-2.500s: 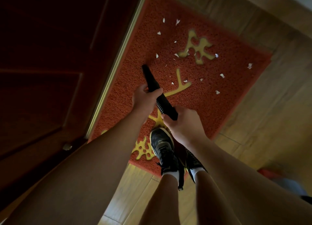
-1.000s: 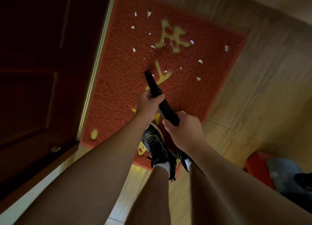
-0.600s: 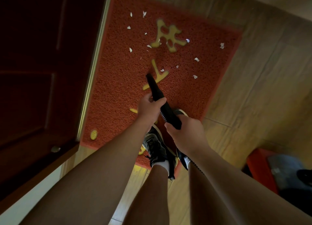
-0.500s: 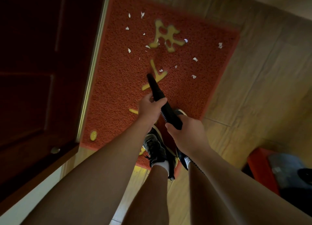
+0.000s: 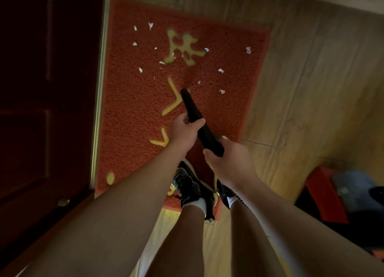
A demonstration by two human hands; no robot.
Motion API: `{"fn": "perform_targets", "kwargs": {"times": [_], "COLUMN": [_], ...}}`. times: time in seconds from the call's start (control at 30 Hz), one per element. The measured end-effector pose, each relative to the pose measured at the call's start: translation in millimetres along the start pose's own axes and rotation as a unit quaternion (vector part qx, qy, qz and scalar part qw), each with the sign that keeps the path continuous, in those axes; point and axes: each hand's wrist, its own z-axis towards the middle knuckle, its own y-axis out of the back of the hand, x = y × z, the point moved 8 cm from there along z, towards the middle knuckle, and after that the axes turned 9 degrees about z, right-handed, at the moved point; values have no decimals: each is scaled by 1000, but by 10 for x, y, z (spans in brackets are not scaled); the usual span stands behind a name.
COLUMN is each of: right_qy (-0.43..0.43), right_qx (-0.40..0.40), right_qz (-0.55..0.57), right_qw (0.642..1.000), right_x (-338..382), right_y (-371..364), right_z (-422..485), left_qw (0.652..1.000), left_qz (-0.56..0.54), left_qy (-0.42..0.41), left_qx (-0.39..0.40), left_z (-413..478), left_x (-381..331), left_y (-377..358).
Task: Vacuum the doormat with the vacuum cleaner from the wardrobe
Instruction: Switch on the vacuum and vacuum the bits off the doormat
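Doormat (image 5: 133,110): red with yellow characters, flat on the wooden floor (image 5: 311,89), its long side along the dark door (image 5: 47,89). White scraps (image 5: 220,70) lie scattered over its far half.

Vacuum nozzle (image 5: 193,110): black, ribbed toward the rear, angled down over the middle of the mat, tip beside a yellow stroke. Contact with the mat: cannot tell.

Left hand (image 5: 184,131): fingers and thumb wrapped tight round the nozzle's forward part. Right hand (image 5: 230,160): curled round the ribbed part just behind.

Dark shoes (image 5: 189,185) stand on the mat's near edge. Red box (image 5: 324,195) on the floor at right, well apart; contents blurred.
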Motion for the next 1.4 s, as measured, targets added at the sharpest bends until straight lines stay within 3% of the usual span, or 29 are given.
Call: {"fn": "perform_targets", "kwargs": {"times": [0.43, 1.4], "right_qy": [-15, -40], "right_qx": [-21, -35], "right_qz": [19, 55], "right_qw": [999, 997], "right_x": [-130, -603], "right_y": [202, 782], "right_z": [13, -154], "left_qw": [997, 997], "left_qz": [55, 72], "left_qy": [-44, -29], "left_qx": [36, 29], "left_z": [66, -145], "left_x": [-254, -351], "left_y": [-256, -1007]}}
